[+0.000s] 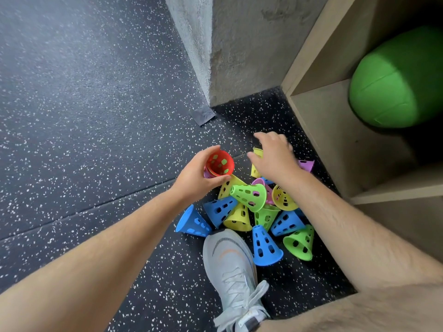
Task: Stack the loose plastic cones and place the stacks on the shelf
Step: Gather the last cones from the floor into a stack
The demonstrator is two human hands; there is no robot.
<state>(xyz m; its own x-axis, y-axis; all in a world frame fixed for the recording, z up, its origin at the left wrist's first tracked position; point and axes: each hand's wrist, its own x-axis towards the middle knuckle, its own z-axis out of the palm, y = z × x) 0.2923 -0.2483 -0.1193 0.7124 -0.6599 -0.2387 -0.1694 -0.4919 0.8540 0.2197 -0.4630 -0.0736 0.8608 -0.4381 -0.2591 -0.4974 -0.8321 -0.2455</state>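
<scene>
**Partner:** What's in each hand?

**Me:** My left hand (196, 173) is wrapped round a small stack (220, 162). The red cone is innermost, its mouth is tipped up toward me, and a purple rim shows beneath it. My right hand (273, 156) is spread and holds nothing. It hovers over a yellow cone (257, 151) at the far edge of the pile (249, 207). The hand is blurred, so I can't tell if a fingertip touches the cone.

**Partner:** And the other cones?

**Me:** They're loose on the floor (96, 116), between my shoe (230, 259) and the shelf (335, 140). The blue, green and yellow ones lie on their sides and across one another. I see none on the shelf, only a green ball (395, 80).

**Partner:** How would you take the yellow one?

**Me:** I'd pinch it by the narrow end with my thumb and two fingers, which leaves the wide mouth free. Then I'd drop it point first into the red mouth. I'd hold the stack steady and line the two up before pushing, because a crooked cone would likely wedge.

**Partner:** Anything to watch?

**Me:** A purple cone (306, 165) lies just beside my right hand, so a sloppy reach could knock it away. The holes in the walls could also snag a fingertip. I'd lift the yellow one straight up and clear of the pile before swinging it across.
</scene>
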